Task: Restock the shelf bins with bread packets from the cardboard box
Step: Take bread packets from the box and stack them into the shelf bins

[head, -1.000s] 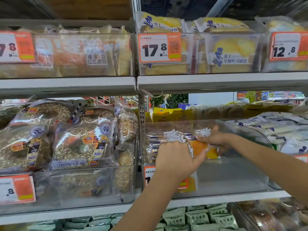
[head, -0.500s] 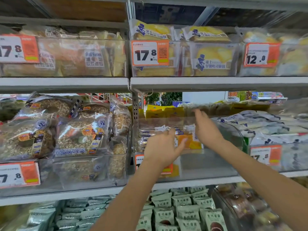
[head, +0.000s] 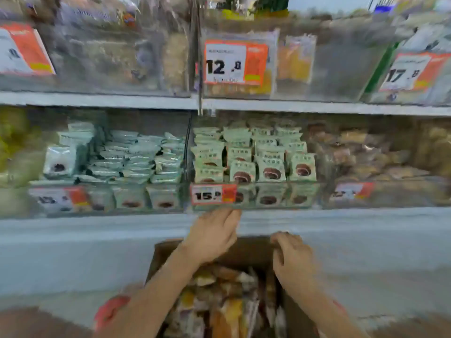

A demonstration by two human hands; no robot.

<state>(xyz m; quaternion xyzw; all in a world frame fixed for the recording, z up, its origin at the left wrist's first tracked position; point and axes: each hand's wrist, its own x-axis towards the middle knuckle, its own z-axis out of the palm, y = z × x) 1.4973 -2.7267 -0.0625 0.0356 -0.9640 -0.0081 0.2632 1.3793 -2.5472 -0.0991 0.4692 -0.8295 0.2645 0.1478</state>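
Observation:
The view is blurred. A brown cardboard box (head: 246, 248) stands low in the middle, packed with bread packets (head: 220, 303) in clear wrap. My left hand (head: 214, 236) hovers over the box's far left side with its fingers stretched forward, holding nothing. My right hand (head: 292, 261) is above the box's right side, fingers loosely curled downward near the far right corner, with nothing seen in them. Higher up, the clear bin (head: 341, 76) with the 12.8 tag (head: 235, 62) holds orange-yellow packets (head: 296, 57) at its left; the remainder of it looks bare.
Below that bin, a shelf carries clear bins of pale green packets (head: 256, 157) with a 15.8 tag (head: 213, 193), white packets (head: 127, 157) to the left and brown packets (head: 366, 152) to the right. A grey shelf ledge (head: 97, 228) runs across just behind the box.
My head has tilted down from the upper shelves to the box. Both hands have left the clear bin, where they were arranging packets, and dropped over the cardboard box.

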